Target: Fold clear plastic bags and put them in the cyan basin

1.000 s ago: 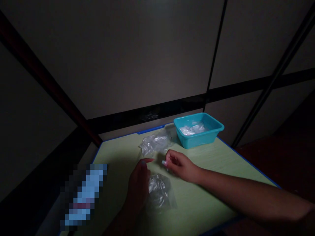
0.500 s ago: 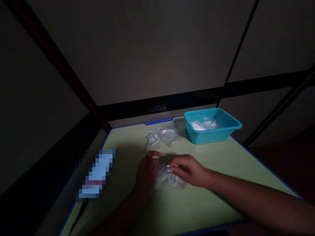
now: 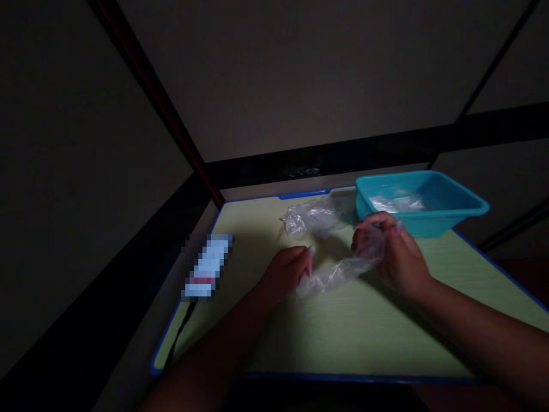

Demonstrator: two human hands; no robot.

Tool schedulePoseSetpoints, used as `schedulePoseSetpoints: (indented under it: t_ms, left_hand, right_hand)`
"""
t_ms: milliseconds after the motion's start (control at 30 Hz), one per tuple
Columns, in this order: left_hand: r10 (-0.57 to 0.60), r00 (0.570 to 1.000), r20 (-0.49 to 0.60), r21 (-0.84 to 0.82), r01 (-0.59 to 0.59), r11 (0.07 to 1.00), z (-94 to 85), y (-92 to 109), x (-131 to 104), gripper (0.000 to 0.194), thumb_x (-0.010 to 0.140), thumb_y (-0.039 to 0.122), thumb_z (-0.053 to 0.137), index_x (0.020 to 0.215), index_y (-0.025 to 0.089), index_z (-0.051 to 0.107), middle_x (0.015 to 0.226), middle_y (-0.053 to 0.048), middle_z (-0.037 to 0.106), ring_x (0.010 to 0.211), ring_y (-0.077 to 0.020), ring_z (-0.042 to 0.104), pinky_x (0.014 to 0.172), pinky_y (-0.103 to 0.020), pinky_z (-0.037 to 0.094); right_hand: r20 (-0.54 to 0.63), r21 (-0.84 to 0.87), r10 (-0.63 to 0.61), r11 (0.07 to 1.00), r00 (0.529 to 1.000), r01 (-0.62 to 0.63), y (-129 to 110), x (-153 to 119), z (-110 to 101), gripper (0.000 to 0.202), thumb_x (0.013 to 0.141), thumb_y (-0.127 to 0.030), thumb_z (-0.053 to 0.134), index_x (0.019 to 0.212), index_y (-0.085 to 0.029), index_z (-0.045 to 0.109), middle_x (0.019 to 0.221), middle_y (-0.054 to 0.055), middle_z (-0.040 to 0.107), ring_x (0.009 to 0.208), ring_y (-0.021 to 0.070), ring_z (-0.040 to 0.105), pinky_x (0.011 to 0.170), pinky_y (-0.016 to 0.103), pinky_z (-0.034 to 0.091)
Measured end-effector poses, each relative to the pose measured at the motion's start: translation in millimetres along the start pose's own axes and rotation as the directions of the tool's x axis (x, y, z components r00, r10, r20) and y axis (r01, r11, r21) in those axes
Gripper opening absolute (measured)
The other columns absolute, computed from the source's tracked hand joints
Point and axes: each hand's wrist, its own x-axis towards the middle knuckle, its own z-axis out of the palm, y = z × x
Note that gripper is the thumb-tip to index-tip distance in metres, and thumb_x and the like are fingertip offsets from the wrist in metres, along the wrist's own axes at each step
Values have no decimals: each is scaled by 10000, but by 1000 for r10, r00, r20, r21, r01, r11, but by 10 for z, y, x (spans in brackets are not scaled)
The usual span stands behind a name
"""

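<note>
A clear plastic bag (image 3: 337, 277) is stretched between my two hands above the light green table (image 3: 343, 343). My left hand (image 3: 288, 270) pinches its left end. At the other end my right hand (image 3: 392, 252) grips the bag, with some of the film bunched over its fingers. Behind them, more crumpled clear plastic (image 3: 315, 218) lies near the table's back edge. The turquoise basin (image 3: 429, 222), just beyond my right hand, has clear plastic inside.
On the table's left side is a pixelated, phone-like object (image 3: 209, 268) with a dark strap (image 3: 182, 332) hanging toward the front. Dark panelled walls (image 3: 300, 74) stand behind and left of the table, which has a blue edge.
My hands have moved apart, my right hand toward the basin, and the bunched bag is now drawn out between them. The view has shifted, so the table's front edge shows more.
</note>
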Motion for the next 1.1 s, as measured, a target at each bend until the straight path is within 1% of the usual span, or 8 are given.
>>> schedulePoseSetpoints:
  t_ms: [167, 233, 400, 567, 667, 767, 967, 1100]
  left_hand:
    - [-4, 975, -221, -54, -8, 998, -107, 39, 69, 549, 782, 699, 470, 533, 213, 418, 501, 50, 388, 484, -103, 340, 489, -244, 273]
    - [-2, 984, -178, 9, 4, 1000, -124, 25, 68, 578, 772, 754, 423, 597, 206, 480, 519, 56, 379, 484, -105, 329, 480, -245, 255]
    - [-80, 979, 189, 249, 31, 968, -73, -39, -7, 464, 755, 673, 514, 824, 214, 528, 549, 87, 369, 495, -111, 334, 482, -237, 244]
    - [153, 986, 59, 488, -162, 858, 47, -18, -52, 246, 737, 436, 610, 711, 215, 506, 658, 48, 446, 614, -137, 429, 577, -256, 340]
    - [258, 965, 34, 436, -247, 865, 74, 19, -49, 225, 796, 405, 538, 693, 206, 533, 743, -5, 555, 707, -170, 512, 675, -292, 403]
    - [196, 978, -64, 342, -163, 926, 60, 23, -46, 319, 840, 452, 506, 638, 206, 516, 620, 17, 514, 598, -148, 472, 581, -260, 371]
    - [104, 992, -78, 178, -89, 980, 70, 24, -78, 314, 806, 464, 583, 660, 189, 621, 626, 12, 575, 594, -143, 495, 566, -238, 363]
    - [-24, 983, -180, 26, 29, 999, 67, 55, -80, 385, 767, 529, 623, 603, 181, 602, 539, 34, 529, 494, -114, 433, 489, -232, 324]
  right_hand:
    - [68, -34, 42, 999, 997, -40, 12, 36, -15, 612, 798, -761, 469, 708, -179, 636, 639, 31, 582, 559, 153, 509, 499, 275, 384]
    - [26, -73, 70, 995, 997, -68, 37, 77, -27, 536, 787, -702, 558, 699, -176, 620, 636, 15, 574, 574, 147, 510, 522, 267, 382]
    - [-7, -228, 78, 970, 997, -78, 91, 108, 4, 482, 785, -607, 640, 600, -169, 563, 573, -22, 501, 547, 108, 430, 525, 243, 340]
    - [132, -121, 169, 981, 977, -154, 120, 40, 77, 489, 846, -636, 542, 725, -172, 639, 706, 22, 622, 668, 152, 555, 664, 288, 445]
    - [176, 25, 187, 981, 966, -194, 131, 2, 111, 478, 843, -655, 531, 907, -196, 646, 857, 36, 651, 796, 174, 600, 787, 329, 472]
    - [111, 107, 188, 974, 976, -200, 140, -15, 133, 536, 729, -579, 719, 1125, -254, 562, 1023, 17, 614, 855, 147, 602, 798, 298, 478]
    - [323, -7, 380, 917, 867, -400, 186, -26, 155, 383, 766, -530, 693, 714, -169, 576, 639, -16, 593, 588, 101, 551, 583, 230, 442]
    - [292, -33, 372, 925, 881, -379, 231, -13, 120, 419, 785, -560, 665, 685, -165, 567, 612, -10, 607, 565, 101, 562, 563, 230, 443]
